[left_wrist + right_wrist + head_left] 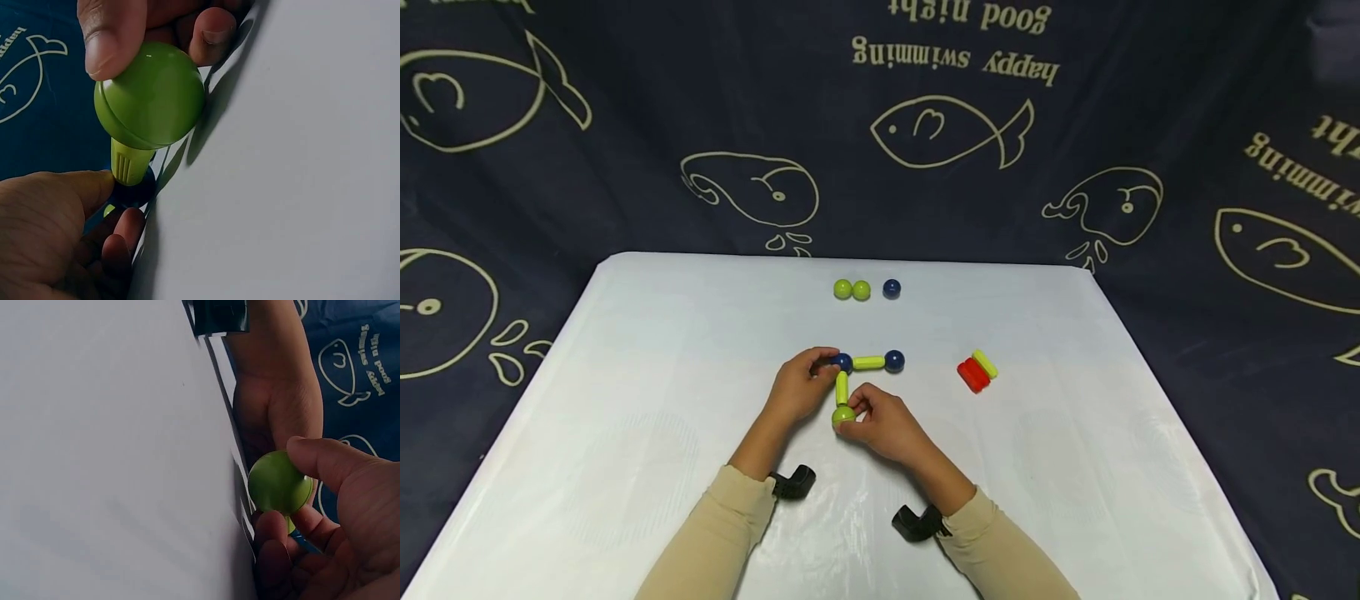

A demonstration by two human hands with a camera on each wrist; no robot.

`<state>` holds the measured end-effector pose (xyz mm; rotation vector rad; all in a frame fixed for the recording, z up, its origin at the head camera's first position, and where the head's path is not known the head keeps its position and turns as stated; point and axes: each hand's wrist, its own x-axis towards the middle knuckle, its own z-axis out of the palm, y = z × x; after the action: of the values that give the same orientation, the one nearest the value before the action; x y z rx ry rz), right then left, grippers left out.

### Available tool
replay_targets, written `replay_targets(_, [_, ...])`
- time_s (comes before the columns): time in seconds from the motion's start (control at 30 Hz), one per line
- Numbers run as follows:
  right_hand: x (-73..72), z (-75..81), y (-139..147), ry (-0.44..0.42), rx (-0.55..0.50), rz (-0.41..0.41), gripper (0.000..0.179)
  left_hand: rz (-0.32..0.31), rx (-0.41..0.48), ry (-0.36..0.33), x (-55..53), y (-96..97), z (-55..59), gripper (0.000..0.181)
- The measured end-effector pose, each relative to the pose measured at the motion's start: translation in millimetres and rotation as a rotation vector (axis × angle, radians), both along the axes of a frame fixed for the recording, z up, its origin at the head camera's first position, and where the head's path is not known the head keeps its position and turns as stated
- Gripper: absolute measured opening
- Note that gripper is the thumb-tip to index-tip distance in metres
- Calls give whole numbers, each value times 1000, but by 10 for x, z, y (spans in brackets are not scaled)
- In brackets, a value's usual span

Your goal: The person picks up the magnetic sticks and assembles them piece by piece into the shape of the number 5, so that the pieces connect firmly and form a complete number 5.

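Observation:
My left hand (800, 385) grips a dark blue ball (842, 362) at the corner of an L-shaped piece. From that ball a yellow-green rod (869, 362) runs right to a second blue ball (894, 361). Another yellow-green rod (842, 388) comes toward me and meets a green ball (843, 417), which my right hand (883, 425) pinches between thumb and fingers. The left wrist view shows this green ball (153, 97) up close, its rod leading to the blue ball in my left fingers. In the right wrist view the thumb lies on top of the green ball (279, 482).
Two green balls (852, 289) and a blue ball (891, 288) lie at the back of the white table (715, 308). To the right, red rods (973, 375) lie side by side with a yellow-green rod (985, 364). A dark cloth with fish drawings hangs behind.

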<state>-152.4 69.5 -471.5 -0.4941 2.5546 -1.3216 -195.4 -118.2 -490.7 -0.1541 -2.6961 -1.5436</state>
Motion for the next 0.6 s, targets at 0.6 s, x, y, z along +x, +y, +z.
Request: replay_targets(0.6, [-6, 31, 57, 26, -6, -20, 24, -4, -8, 12, 21, 16, 32, 31])
